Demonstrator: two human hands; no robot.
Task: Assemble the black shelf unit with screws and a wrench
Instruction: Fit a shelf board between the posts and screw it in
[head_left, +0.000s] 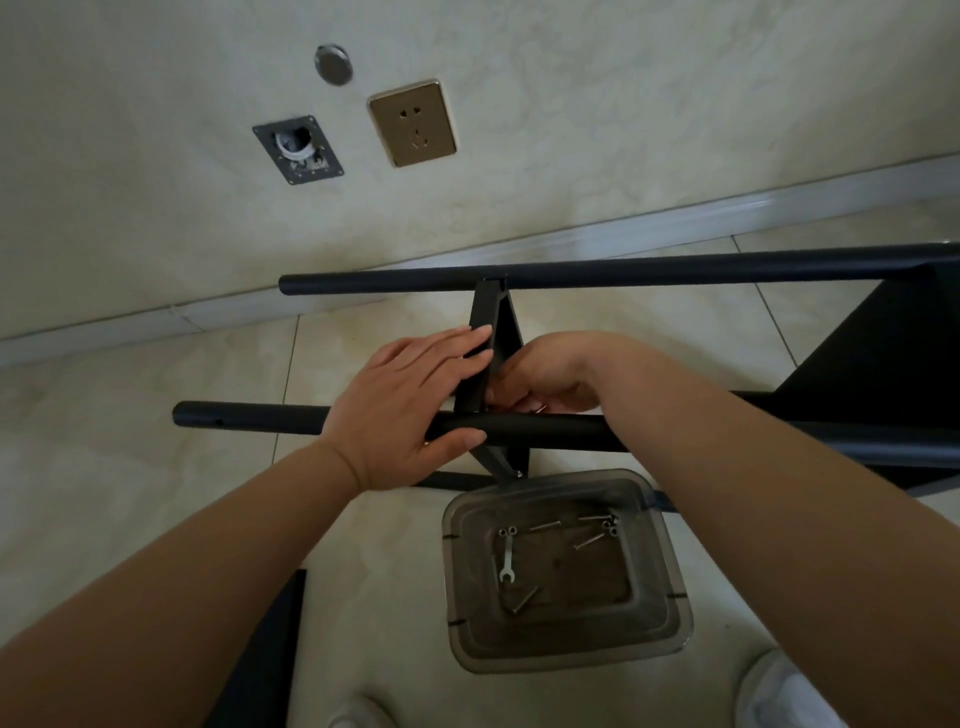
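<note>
Head view: the black shelf unit (675, 270) lies on its side on the tiled floor (130, 405). The left hand (410, 400) rests flat, fingers straight, on a shelf panel (491, 332); the right hand (550, 374) curls behind it, grip unclear. The wrench (507, 558) and screws (589, 540) sit in a clear tub (670, 561).

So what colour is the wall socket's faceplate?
The socket is gold, or brassy bronze, with a lighter rim; the head view shows it plainly.

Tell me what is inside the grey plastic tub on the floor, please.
Inside the tub lie a small wrench and several loose screws. The right forearm covers the tub's upper right corner, so anything there is hidden.
</note>
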